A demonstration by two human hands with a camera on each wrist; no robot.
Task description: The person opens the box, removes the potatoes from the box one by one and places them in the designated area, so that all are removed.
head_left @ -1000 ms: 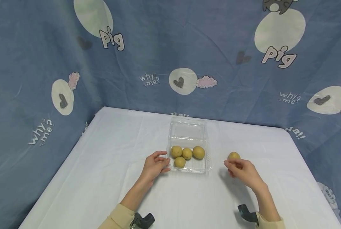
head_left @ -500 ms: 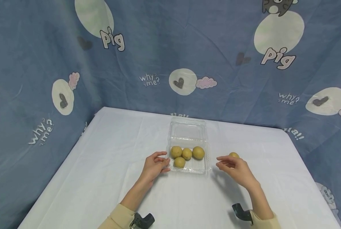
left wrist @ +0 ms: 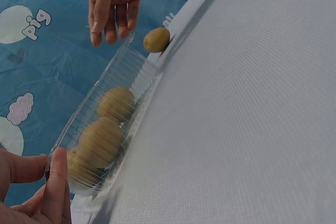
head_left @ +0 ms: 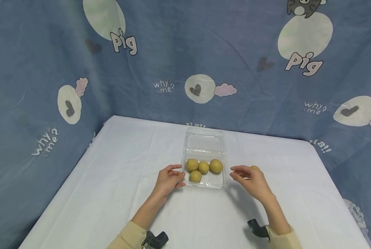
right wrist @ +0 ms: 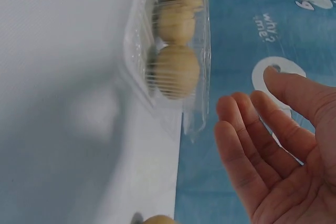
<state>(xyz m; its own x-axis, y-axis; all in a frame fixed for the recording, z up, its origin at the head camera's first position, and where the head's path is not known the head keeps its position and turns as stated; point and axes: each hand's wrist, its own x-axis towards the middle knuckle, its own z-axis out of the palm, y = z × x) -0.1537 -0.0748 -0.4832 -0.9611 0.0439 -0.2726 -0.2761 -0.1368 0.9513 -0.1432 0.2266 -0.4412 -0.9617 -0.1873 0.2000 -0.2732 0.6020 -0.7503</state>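
Observation:
A clear plastic clamshell container (head_left: 214, 180) lies with its lid folded back on the white cloth. Several round yellow-brown potatoes (head_left: 216, 166), as they look, sit inside it. My left hand (head_left: 169, 179) pinches the container's left rim between thumb and fingers, plainest in the left wrist view. On the other side, my right hand (head_left: 251, 181) hovers just right of the container, its fingers relaxed and apart with nothing between them. One loose potato (left wrist: 157, 40) rests on the cloth to the right of the container, mostly hidden behind the right hand in the head view.
A white cloth (head_left: 135, 148) covers the table. Blue printed fabric (head_left: 160, 114) hangs behind it and along its left side. The open lid (head_left: 205, 141) extends toward the back edge. Dark wrist mounts (head_left: 156, 240) stick out at both sleeves.
My right hand has moved left from near the loose potato toward the container, covering more of that potato in the head view. The left hand and the container have stayed put.

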